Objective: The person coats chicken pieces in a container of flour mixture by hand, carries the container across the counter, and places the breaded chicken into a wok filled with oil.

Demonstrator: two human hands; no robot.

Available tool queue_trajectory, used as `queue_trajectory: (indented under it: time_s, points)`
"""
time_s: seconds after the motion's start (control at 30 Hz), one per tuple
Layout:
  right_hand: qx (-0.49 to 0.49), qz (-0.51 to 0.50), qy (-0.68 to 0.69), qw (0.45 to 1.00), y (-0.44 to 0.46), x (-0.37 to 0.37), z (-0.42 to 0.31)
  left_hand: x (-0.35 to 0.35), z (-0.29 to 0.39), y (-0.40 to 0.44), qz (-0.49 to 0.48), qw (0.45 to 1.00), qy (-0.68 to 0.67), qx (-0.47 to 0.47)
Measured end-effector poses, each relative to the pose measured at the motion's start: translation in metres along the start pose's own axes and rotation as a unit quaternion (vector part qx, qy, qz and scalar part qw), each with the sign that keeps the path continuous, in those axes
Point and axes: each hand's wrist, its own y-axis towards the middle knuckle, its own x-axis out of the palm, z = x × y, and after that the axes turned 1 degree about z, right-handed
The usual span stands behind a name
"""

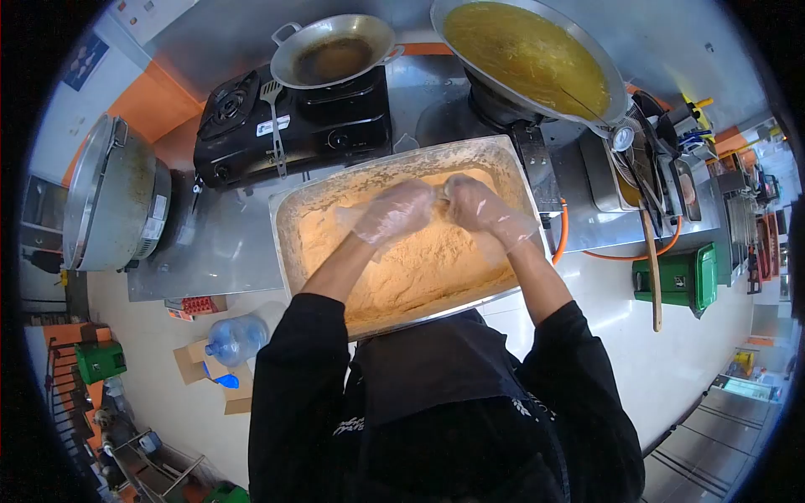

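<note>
A large metal tray (283,237) holds a bed of orange-tinted flour (419,272). Over the flour, toward the tray's far side, my left hand (396,210) and my right hand (480,204) come close together, both in clear plastic gloves. The fingers of each are curled closed. Between them a small pale, flour-coated piece partly shows, too covered to name. Powder clings to the tray's inner walls.
Behind the tray stands a black gas stove (327,138) with a wok (289,63) and a slotted spatula (272,105). A big pan of yellow oil (528,54) carries a dial thermometer (622,137). A large metal pot (113,197) is left; a wooden handle (651,277) juts out right.
</note>
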Motion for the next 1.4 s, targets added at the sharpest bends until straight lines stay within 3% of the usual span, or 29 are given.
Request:
queue_trajectory:
  time_s: [0.07,0.17,0.27,0.37,0.47,0.57,0.6,0.67,0.7,0.73,0.83,0.93,1.07,1.1,1.13,1.23,1.4]
  points:
    - [-0.009,0.032,0.049,0.998,0.007,0.0,-0.004,-0.017,0.023,0.0,-0.021,0.999,-0.011,-0.027]
    - [0.006,0.004,0.069,0.998,-0.008,-0.025,-0.008,-0.034,0.022,-0.016,0.029,0.998,-0.032,0.036]
    - [0.057,-0.021,0.005,0.998,-0.016,-0.016,0.022,-0.022,-0.013,-0.025,0.014,0.997,-0.006,0.071]
    - [0.098,-0.125,-0.095,0.983,-0.02,-0.028,0.026,-0.018,-0.022,-0.029,0.032,0.994,-0.086,0.063]
    - [0.022,-0.037,-0.061,0.997,-0.022,-0.01,0.029,-0.009,-0.004,-0.018,0.089,0.989,-0.119,-0.006]
    - [0.038,0.004,0.031,0.999,-0.008,0.002,0.011,0.0,0.02,-0.004,0.072,0.981,-0.165,-0.066]
    - [0.011,-0.006,0.086,0.996,-0.005,0.001,0.004,0.003,0.025,0.0,0.124,0.98,-0.153,-0.025]
    - [-0.04,-0.017,0.191,0.981,-0.004,-0.002,-0.008,-0.01,0.043,-0.004,0.073,0.941,-0.306,-0.127]
    - [-0.017,-0.027,0.21,0.977,-0.006,-0.004,-0.012,-0.015,0.052,-0.006,0.044,0.909,-0.377,-0.172]
    - [0.007,-0.035,0.229,0.973,-0.01,-0.004,-0.015,-0.013,0.046,-0.008,0.055,0.934,-0.31,-0.169]
    - [0.056,-0.059,0.269,0.96,-0.009,0.021,-0.005,0.0,0.052,-0.013,0.125,0.934,-0.289,-0.168]
    - [0.001,-0.034,0.239,0.971,-0.012,0.035,-0.005,0.011,0.059,-0.016,0.154,0.946,-0.25,-0.14]
    - [0.028,-0.044,0.314,0.948,-0.02,0.025,-0.01,0.013,0.066,-0.023,0.179,0.935,-0.283,-0.114]
    - [0.022,-0.033,0.288,0.957,-0.021,0.026,-0.008,0.009,0.069,-0.028,0.183,0.927,-0.309,-0.111]
    - [0.016,-0.024,0.26,0.965,-0.024,0.025,-0.008,0.0,0.074,-0.035,0.126,0.924,-0.333,-0.138]
    - [0.01,0.007,0.204,0.979,-0.031,0.027,-0.003,-0.028,0.08,-0.053,0.112,0.916,-0.37,-0.102]
    - [0.018,-0.027,0.151,0.988,-0.034,-0.019,-0.006,-0.017,0.051,-0.078,0.214,0.845,-0.471,-0.136]
